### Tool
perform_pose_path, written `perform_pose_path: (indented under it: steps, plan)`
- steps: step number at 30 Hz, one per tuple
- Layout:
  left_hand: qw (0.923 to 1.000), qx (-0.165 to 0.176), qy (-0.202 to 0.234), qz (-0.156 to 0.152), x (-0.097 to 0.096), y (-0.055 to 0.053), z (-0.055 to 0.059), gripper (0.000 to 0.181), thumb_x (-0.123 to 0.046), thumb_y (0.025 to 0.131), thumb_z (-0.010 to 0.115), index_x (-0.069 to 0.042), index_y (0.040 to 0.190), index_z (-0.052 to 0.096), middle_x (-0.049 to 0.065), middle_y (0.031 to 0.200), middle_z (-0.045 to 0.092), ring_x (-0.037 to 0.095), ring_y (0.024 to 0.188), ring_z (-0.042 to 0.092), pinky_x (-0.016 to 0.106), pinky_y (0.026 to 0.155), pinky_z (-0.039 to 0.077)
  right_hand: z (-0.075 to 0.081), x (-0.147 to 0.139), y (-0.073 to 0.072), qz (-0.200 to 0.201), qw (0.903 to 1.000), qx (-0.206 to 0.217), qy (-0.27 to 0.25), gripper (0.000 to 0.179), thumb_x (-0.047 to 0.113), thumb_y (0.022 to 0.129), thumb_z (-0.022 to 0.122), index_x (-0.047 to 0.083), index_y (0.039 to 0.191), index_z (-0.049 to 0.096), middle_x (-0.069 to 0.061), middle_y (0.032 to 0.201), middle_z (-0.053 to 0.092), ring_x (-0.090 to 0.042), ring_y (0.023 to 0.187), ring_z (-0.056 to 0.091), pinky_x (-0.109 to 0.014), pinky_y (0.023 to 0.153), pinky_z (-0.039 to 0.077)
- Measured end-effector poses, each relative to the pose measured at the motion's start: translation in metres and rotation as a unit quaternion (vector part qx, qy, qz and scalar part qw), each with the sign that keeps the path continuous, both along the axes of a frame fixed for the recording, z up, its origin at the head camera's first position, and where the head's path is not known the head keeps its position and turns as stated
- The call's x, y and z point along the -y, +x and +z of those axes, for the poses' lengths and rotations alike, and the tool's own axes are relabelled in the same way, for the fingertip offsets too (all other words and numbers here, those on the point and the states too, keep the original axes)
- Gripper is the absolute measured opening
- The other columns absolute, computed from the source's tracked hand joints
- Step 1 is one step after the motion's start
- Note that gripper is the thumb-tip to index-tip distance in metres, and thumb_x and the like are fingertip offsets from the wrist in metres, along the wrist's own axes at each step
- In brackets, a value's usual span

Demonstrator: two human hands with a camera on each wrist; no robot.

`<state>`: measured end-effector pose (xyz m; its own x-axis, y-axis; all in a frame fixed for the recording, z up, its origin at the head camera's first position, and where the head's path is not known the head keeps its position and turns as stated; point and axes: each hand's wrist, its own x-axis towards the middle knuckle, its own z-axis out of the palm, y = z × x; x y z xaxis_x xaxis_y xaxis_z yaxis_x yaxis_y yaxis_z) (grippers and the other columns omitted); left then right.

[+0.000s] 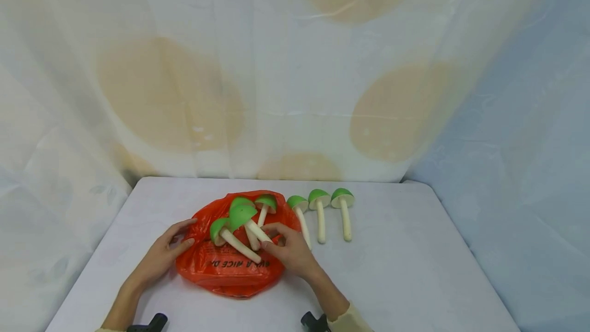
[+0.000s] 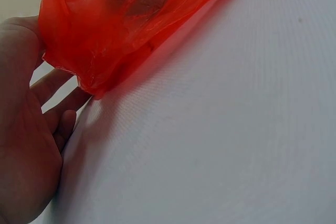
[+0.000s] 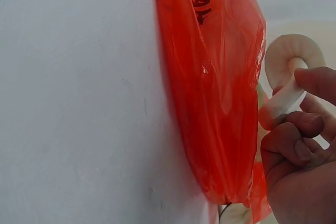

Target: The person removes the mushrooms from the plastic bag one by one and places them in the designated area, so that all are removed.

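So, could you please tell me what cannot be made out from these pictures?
Head: back mushroom, cap partly hidden by the held mushroom.
Left wrist: red bag, cut off by the top edge.
Right wrist: right hand, cut off by the right edge.

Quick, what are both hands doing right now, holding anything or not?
Left hand: closed, holding the side of the red plastic bag.
Right hand: closed, pinching a green-capped mushroom by its stem.

White table [image 1: 405,275], pale hanging backdrop [image 1: 295,81] with tan circles [image 1: 170,94], bluish sheet [image 1: 525,168] at right
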<state>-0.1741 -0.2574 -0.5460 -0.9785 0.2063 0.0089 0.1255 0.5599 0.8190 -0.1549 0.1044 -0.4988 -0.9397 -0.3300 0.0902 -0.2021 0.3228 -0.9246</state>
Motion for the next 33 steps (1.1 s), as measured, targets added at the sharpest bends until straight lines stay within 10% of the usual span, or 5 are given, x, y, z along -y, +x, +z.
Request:
perform_pose_path:
  steps: [25,33]
  plan:
    - [1.0,0.003,0.005,-0.001,0.0,0.001,0.002,0.056,-0.044,0.099,0.061,-0.026,0.15,0.045,0.007,0.153,0.045,0.03,0.137,0.044,0.021,0.101,0.036,-0.004,-0.021,-0.008,-0.086,0.9962,0.005,-0.017,0.029,0.023,0.095,0.069,0.026,0.124,0.066,-0.001,0.11,0.064,-0.023,0.097,0.057,-0.026,0.071,0.054]
    - [1.0,0.004,0.001,0.001,0.0,0.0,0.0,0.057,-0.046,0.099,0.061,-0.027,0.15,0.044,0.007,0.154,0.044,0.03,0.137,0.043,0.031,0.104,0.037,0.022,-0.027,-0.002,-0.088,0.9957,0.014,-0.027,0.03,0.01,0.096,0.066,0.012,0.126,0.065,-0.011,0.11,0.064,-0.028,0.092,0.058,-0.025,0.069,0.054]
